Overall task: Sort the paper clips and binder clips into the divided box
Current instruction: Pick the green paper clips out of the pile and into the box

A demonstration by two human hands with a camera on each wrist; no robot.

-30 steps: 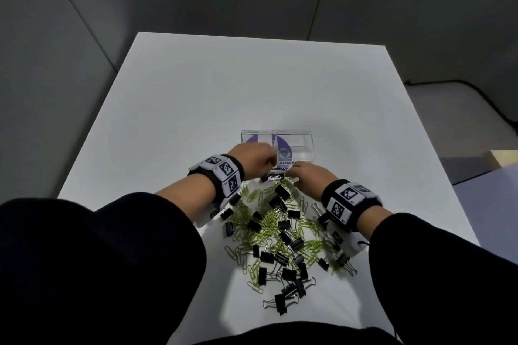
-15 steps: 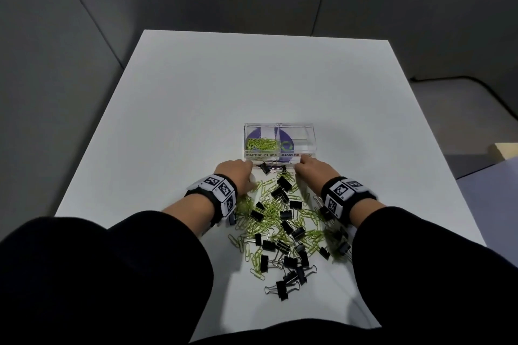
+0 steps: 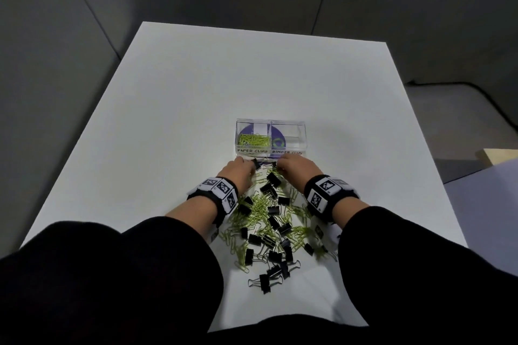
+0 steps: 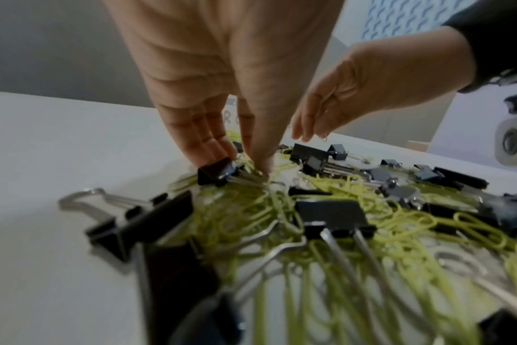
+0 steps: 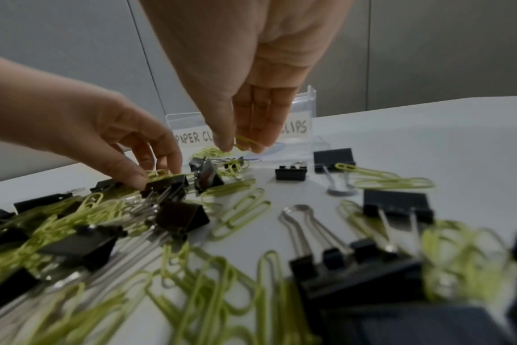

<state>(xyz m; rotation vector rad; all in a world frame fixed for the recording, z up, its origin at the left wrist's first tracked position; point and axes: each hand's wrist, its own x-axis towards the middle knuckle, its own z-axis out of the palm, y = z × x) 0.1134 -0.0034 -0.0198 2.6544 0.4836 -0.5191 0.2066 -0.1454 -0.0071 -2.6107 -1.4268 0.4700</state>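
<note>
A clear divided box [image 3: 270, 121] stands mid-table, with labels PAPER CLIPS on the left and BINDER CLIPS on the right. Green paper clips [image 3: 253, 139] lie in its left compartment. The right compartment looks bare. A mixed pile [image 3: 266, 218] of green paper clips and black binder clips spreads in front of it. My left hand [image 4: 242, 161] reaches down at the pile's far end. Its fingers and thumb pinch a black binder clip [image 4: 216, 174] that lies among green clips. My right hand [image 5: 239, 142] hovers just before the box and pinches one green paper clip [image 5: 248, 141].
The white table [image 3: 196, 92] has bare surface to the left, to the right and behind the box. Grey walls surround it. A dark cable [image 3: 459, 84] runs along the floor at the right. My black sleeves [image 3: 112, 274] cover the near edge.
My left hand has drawn back from above the box's left compartment down to the pile and closed on a binder clip. The right hand stayed in front of the box.
</note>
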